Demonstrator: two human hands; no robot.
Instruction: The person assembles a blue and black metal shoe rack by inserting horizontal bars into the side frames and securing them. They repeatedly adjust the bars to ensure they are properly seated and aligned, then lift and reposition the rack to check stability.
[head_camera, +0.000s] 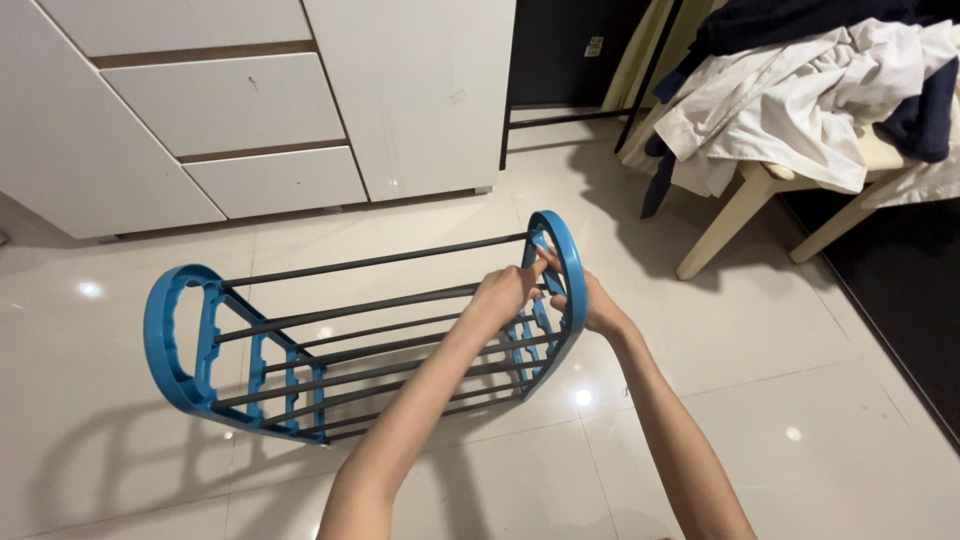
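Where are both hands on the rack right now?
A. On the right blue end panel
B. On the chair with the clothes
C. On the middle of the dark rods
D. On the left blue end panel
A: the left hand and right hand both meet at the right blue end panel of the rack lying on the tiled floor.

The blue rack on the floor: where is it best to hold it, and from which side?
Probably at the blue rack's right end panel, from above: its curved rim stands upright and free, and both the left hand and right hand already meet there.
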